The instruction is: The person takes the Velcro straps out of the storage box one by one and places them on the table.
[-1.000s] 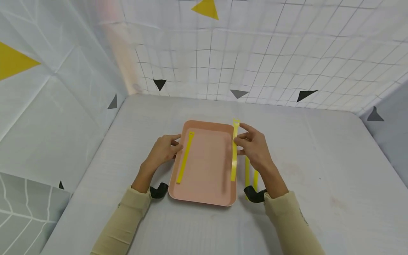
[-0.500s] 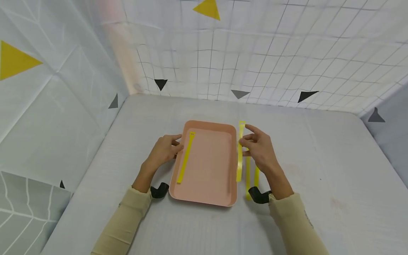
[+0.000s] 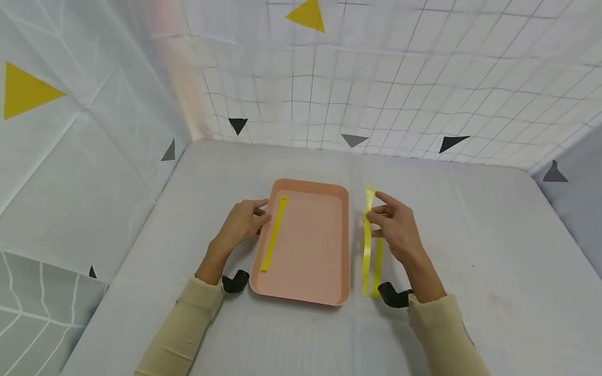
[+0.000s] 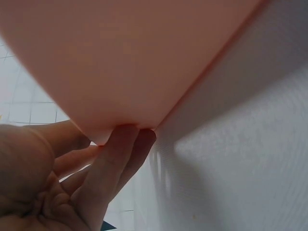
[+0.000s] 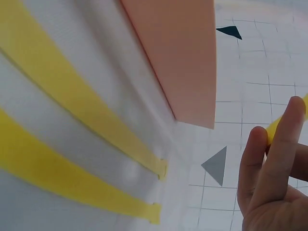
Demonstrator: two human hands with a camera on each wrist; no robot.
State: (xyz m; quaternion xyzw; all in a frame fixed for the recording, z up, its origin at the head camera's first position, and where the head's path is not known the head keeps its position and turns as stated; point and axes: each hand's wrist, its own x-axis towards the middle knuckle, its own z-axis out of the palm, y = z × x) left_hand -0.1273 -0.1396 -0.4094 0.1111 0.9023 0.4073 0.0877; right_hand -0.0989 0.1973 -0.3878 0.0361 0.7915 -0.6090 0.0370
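Head view first. The tray (image 3: pixel 310 245) sits on the table (image 3: pixel 470 230), with the left hand (image 3: pixel 240 222) at its left rim, I'd guess to stop it sliding around. One strap (image 3: pixel 275 235) lies inside, close to that left wall, slotted head toward the far end. Could be tucked to the side so there's bare floor next to it, but that's only my read.

Right hand (image 3: pixel 400 227) is just off the tray's right side, fingers curled in and pinching the held strap (image 3: pixel 368 227) in its upper half. Seems a sensible spot to grab, since the head end points away and the length runs back toward the person. Two loose straps lie on the table there: the outer one (image 3: pixel 378 261) shows fairly well, the inner one (image 3: pixel 365 284) is mostly covered by the held strap, so I can't tell where one ends.

Left wrist: thumb and fingers are closed on the tray edge, gripping rather than just leaning on it. Looks like a steadying hold to me.

Right wrist: the loose straps lie flat, side by side, heads the same way, probably so each is easy to pick. Only a bit of the held strap shows between the fingers.
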